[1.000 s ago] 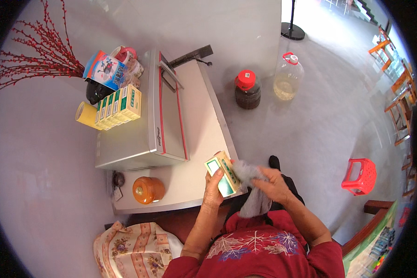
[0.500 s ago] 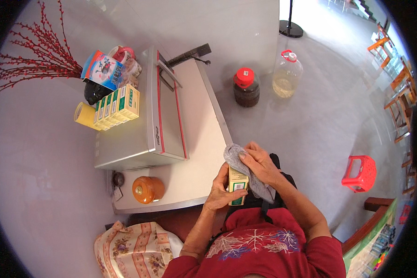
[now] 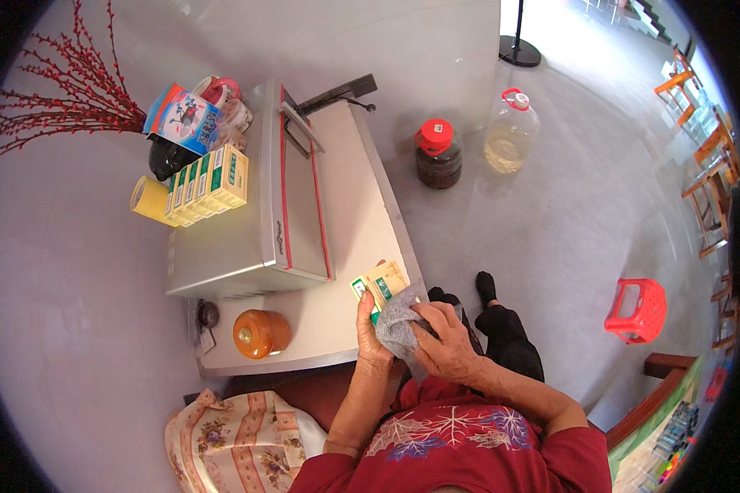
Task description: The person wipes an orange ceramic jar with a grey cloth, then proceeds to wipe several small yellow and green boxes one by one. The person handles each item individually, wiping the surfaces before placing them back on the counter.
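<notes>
A small yellow and green carton (image 3: pixel 386 281) is tilted over the front edge of the white tabletop, gripped in my left hand (image 3: pixel 373 343). My right hand (image 3: pixel 450 341) is closed on a grey cloth (image 3: pixel 399 322), which it presses against the carton's near end. The cloth hides that end and part of my left fingers. Several matching cartons (image 3: pixel 210 187) stand in a row on top of the silver cabinet-shaped appliance (image 3: pixel 214 255), to the left of my hands.
An orange lidded jar (image 3: pixel 261 334) stands on the white table (image 3: pixel 355 205). Beside the cartons are a yellow cup (image 3: pixel 150 200) and a blue-white pouch (image 3: pixel 181 121). On the floor stand a red-lidded jar (image 3: pixel 438 164), a clear jug (image 3: pixel 510 135) and a red stool (image 3: pixel 637 311).
The carton has turned from upright to tilted, its far end now up and to the left over the table. The cloth has moved down, bunched onto its near end.
</notes>
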A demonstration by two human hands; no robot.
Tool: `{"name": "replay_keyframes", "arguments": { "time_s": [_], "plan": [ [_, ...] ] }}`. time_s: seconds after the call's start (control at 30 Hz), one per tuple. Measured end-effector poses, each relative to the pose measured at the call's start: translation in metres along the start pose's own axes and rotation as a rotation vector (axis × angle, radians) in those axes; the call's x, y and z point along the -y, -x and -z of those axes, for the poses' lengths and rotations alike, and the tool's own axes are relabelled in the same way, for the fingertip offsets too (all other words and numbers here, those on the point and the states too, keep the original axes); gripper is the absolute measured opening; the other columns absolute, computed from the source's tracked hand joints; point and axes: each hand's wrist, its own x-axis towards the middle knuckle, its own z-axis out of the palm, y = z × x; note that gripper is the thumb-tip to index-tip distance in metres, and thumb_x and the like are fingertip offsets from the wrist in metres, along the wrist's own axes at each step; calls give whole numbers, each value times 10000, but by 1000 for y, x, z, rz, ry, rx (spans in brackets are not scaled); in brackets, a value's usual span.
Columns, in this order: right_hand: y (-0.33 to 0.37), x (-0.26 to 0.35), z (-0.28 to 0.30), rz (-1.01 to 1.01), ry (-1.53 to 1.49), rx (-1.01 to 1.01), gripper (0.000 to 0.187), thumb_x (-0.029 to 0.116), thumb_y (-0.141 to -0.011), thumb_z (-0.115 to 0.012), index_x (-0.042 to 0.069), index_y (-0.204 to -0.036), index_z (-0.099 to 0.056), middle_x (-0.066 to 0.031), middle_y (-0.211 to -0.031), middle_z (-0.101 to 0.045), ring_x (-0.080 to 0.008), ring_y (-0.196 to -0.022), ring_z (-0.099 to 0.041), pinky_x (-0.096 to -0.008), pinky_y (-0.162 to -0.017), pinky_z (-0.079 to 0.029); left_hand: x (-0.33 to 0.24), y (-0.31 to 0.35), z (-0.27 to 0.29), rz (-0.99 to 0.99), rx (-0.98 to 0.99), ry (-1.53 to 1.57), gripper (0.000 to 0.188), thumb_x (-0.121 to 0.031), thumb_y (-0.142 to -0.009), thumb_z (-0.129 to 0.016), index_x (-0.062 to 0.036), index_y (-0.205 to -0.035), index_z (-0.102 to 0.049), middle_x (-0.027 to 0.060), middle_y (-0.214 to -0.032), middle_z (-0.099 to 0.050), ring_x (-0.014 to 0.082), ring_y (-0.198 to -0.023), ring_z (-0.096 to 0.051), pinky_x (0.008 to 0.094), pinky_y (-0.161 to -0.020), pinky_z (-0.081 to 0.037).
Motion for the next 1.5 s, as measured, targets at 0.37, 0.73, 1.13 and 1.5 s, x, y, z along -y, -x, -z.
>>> {"name": "replay_keyframes", "arguments": {
  "time_s": [0.37, 0.73, 1.13, 1.5],
  "plan": [
    [-46, -44, -20, -437, -50, -221, 298, 77, -777, -540, -10, -1062, -536, -161, -953, -504, -338, -856, -526, -391, -698, -455, 7, 11, -20, -103, 99, -293, 530, -436, -871, -509, -98, -1269, -423, 74, -1214, -516, 212, -1106, -514, 373, -943, -426],
    [-30, -8, -7, 30, 24, -74, 297, 97, -694, -598, 32, -984, -593, -132, -967, -504, -280, -788, -534, -361, -648, -463, 2, -3, -10, -45, 78, -217, 493, -436, -897, -479, -119, -1274, -452, 74, -1224, -525, 216, -1115, -512, 359, -939, -444],
    [-65, -40, 0, -415, -267, -185, 209, 75, -824, -489, -6, -1003, -559, -174, -979, -488, -316, -849, -530, -337, -713, -445, 2, 13, 10, -89, 121, -429, 629, -101, -694, -695, -46, -1259, -424, 55, -1068, -569, 161, -913, -576, 306, -784, -499],
    [-2, -27, -32, -687, -532, 20, 201, 192, -917, -453, -8, -941, -456, -140, -769, -409, -262, -705, -424, -342, -658, -382, -12, -9, -15, -198, -101, -211, 618, -539, -851, -499, -97, -1276, -427, 62, -1200, -520, 204, -1071, -525, 363, -922, -438]
  ]
}}
